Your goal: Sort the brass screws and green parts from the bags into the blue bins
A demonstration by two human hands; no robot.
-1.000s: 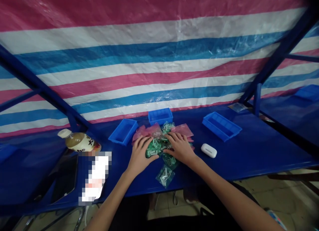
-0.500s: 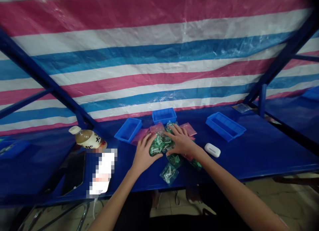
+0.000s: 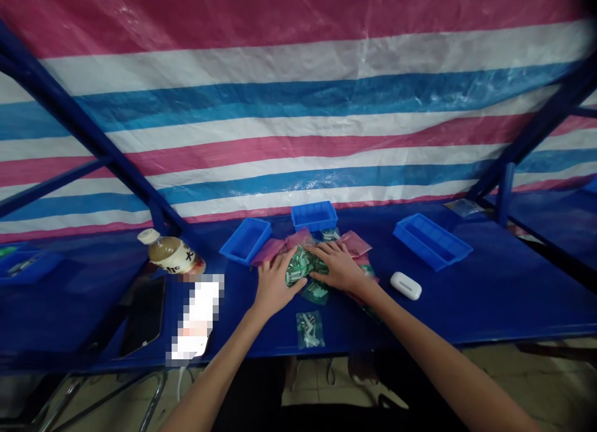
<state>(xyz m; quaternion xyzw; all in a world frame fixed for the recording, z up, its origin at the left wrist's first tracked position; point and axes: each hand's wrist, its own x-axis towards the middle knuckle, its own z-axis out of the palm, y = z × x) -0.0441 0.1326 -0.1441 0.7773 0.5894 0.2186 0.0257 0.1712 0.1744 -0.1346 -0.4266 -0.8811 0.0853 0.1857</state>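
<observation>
Green-tinted clear bags of small metal parts form a pile on the blue table. My left hand rests on the pile's left side, fingers apart. On its right side lies my right hand, its fingers spread over the bags. Neither hand is closed round a bag. Pink bags show behind and beside the hands, partly covered. One clear bag of metal pieces lies by itself near the front edge.
Three blue trays stand behind the pile: left, middle and right. A white case sits on the right. At left are a drink bottle, a blurred white object and a dark tablet-like device.
The single clear bag now lies nearer the front edge, apart from the pile. My hands have shifted slightly over the bags, which are spread differently. The whole view has moved a little.
</observation>
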